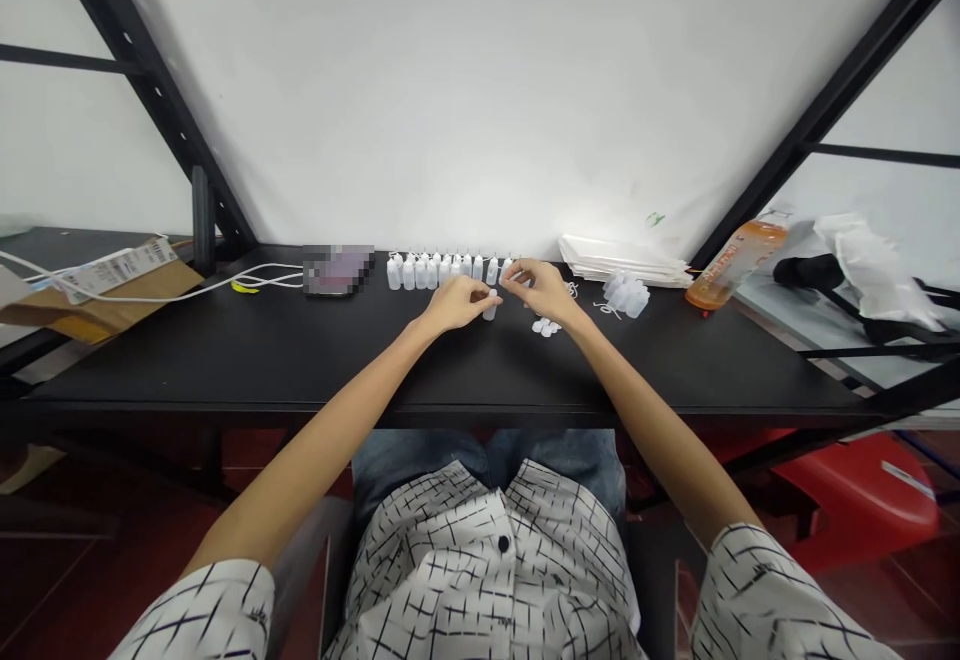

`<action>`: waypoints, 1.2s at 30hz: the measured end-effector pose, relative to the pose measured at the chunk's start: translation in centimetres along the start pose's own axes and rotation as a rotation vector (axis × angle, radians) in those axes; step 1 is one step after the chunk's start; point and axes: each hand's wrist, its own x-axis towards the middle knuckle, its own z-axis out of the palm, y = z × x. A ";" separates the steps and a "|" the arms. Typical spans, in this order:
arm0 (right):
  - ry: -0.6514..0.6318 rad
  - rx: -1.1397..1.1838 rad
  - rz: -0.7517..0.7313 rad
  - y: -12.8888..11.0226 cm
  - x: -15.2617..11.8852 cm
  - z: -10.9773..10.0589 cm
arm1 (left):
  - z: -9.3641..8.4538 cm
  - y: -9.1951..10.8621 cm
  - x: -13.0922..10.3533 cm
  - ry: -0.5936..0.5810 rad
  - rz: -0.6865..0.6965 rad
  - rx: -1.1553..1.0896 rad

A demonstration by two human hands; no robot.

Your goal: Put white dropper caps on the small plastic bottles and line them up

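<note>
My left hand [456, 304] is closed on a small translucent plastic bottle [490, 312], which stands upright at the tabletop with thumb and fingers round its upper part. Just to the right, my right hand [549, 292] has its fingers drawn together in a pinch; whatever lies between them is too small to make out. Behind both hands stand several similar bottles with narrow tips [409, 274], lined up in rows. Small white pieces [546, 326] lie in a group on the table below my right hand.
The black table [300, 360] meets a white wall. Farther right lie a pile of clear plastic pieces [628, 294], a stack of white sheets [622, 260] and a tilted orange bottle [739, 262]. To the left are a phone [337, 270], a white cable [274, 275] and cardboard [120, 295].
</note>
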 end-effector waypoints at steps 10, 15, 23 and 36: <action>-0.092 0.143 0.033 -0.1 -0.3 0.8 | 0.1 0.4 -0.3 -0.029 -0.078 0.073; -0.109 0.137 0.002 -0.1 -0.5 0.7 | 0.7 0.1 -0.2 -0.023 -0.077 0.094; -0.097 0.086 -0.058 0.0 -0.7 0.5 | 0.9 0.3 -0.3 -0.031 -0.061 0.138; -0.109 0.029 -0.094 -0.5 -1.1 0.0 | 1.0 -0.3 -0.3 -0.010 -0.042 0.030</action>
